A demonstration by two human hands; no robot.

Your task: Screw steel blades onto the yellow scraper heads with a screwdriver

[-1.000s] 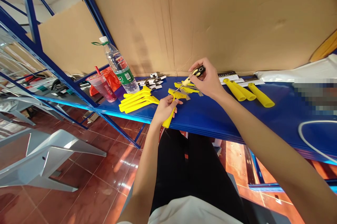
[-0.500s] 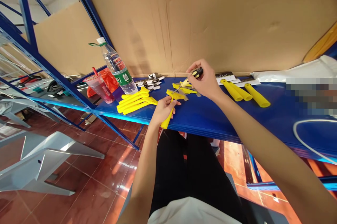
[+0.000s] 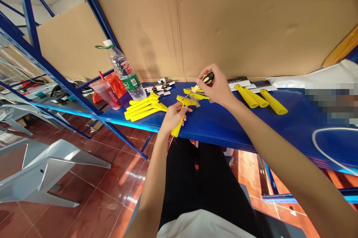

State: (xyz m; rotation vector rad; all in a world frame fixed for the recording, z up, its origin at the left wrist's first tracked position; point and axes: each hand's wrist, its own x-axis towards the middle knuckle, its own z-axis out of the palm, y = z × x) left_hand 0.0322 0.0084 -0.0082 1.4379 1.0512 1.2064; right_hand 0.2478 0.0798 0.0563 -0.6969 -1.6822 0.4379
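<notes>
My left hand [image 3: 173, 117] is closed around the handle of a yellow scraper [image 3: 176, 129], whose wide head points away from me over the blue shelf. A thin greyish blade edge shows at the head's right end. My right hand [image 3: 216, 84] grips a screwdriver [image 3: 207, 78] with a black and pale yellow handle. Its thin shaft slants down to the left, and the tip meets the scraper head; the exact contact spot is too small to make out. Just behind lie more yellow scraper heads [image 3: 199, 96] with blades. Left of my hand rests a pile of yellow scraper handles [image 3: 144, 108].
A water bottle [image 3: 127, 70] and a red drink cup [image 3: 107, 92] stand at the left. Several yellow tubular handles [image 3: 274, 102] lie at the right, near white packaging [image 3: 316, 75] and a white cable [image 3: 314, 139]. Cardboard [image 3: 237, 18] walls the back. Blade pieces [image 3: 162, 88] lie behind.
My right hand and the screwdriver handle have shifted very slightly left, with the tip still at the scraper head. My left hand and the scraper look the same.
</notes>
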